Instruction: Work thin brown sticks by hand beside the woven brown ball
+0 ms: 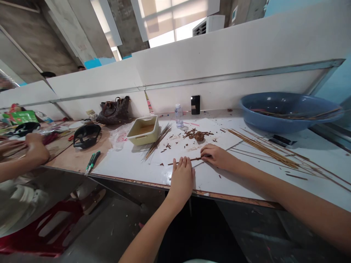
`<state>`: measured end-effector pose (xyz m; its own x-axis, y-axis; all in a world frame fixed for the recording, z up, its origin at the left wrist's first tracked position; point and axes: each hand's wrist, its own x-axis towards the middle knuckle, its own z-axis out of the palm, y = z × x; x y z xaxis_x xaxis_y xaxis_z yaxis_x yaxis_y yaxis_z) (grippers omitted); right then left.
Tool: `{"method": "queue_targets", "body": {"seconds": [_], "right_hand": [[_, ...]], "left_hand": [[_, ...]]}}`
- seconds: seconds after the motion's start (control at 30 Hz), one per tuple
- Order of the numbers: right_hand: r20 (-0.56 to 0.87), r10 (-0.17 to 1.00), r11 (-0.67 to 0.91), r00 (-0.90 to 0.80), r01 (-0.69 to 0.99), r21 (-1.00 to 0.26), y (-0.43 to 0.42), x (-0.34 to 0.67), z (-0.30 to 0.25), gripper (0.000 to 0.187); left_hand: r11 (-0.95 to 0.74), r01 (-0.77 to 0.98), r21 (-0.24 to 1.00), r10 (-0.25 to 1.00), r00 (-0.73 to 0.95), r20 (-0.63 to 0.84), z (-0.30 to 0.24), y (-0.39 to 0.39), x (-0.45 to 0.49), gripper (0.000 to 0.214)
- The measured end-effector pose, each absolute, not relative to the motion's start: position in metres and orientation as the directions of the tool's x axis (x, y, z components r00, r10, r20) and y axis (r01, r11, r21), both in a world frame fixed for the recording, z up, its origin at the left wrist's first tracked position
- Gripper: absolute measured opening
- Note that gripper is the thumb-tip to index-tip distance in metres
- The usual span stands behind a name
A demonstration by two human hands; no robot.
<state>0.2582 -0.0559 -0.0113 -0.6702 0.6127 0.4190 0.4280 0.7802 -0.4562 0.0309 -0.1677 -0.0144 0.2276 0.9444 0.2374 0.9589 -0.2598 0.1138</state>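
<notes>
My left hand (182, 176) lies on the white board with its fingers stretched flat over a thin brown stick (196, 159), covering part of it. My right hand (218, 156) pinches the right end of this stick; a small dark piece shows at the fingertips. Just beyond the hands sits a rough brown clay-like lump (199, 136), with brown crumbs and short pieces (189, 134) scattered around it. A bundle of thin tan sticks (261, 148) lies to the right, and a second bundle of thin sticks (159, 141) to the left.
A pale yellow tub (143, 138) with brownish contents, a clear bottle (178, 116) and a phone (195, 105) stand behind. At right is a blue basin (290, 122) holding sticks. Green-handled cutters (92, 162) and a black headset (86, 136) lie left, near another person's arm (33, 153).
</notes>
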Motion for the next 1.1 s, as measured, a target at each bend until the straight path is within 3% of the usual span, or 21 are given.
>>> {"method": "queue_targets", "body": {"seconds": [0.23, 0.47, 0.7, 1.1], "right_hand": [[0.444, 0.627, 0.775, -0.64, 0.451, -0.443, -0.059, 0.258, -0.017, 0.015], [0.464, 0.624, 0.777, -0.629, 0.433, -0.457, -0.061, 0.256, -0.017, 0.017], [0.483, 0.568, 0.819, -0.666, 0.403, -0.408, -0.058, 0.255, -0.016, 0.029], [0.507, 0.53, 0.847, -0.679, 0.41, -0.337, -0.049, 0.263, -0.021, 0.026]], "left_hand": [[-0.317, 0.92, 0.232, 0.937, 0.264, 0.229, 0.014, -0.119, 0.043, 0.016], [-0.347, 0.896, 0.277, 0.922, 0.272, 0.275, -0.002, -0.103, 0.045, 0.015], [-0.505, 0.82, 0.27, 0.853, 0.426, 0.302, -0.001, -0.097, 0.043, 0.026], [-0.471, 0.831, 0.295, 0.867, 0.375, 0.329, -0.009, -0.1, 0.037, 0.017]]}}
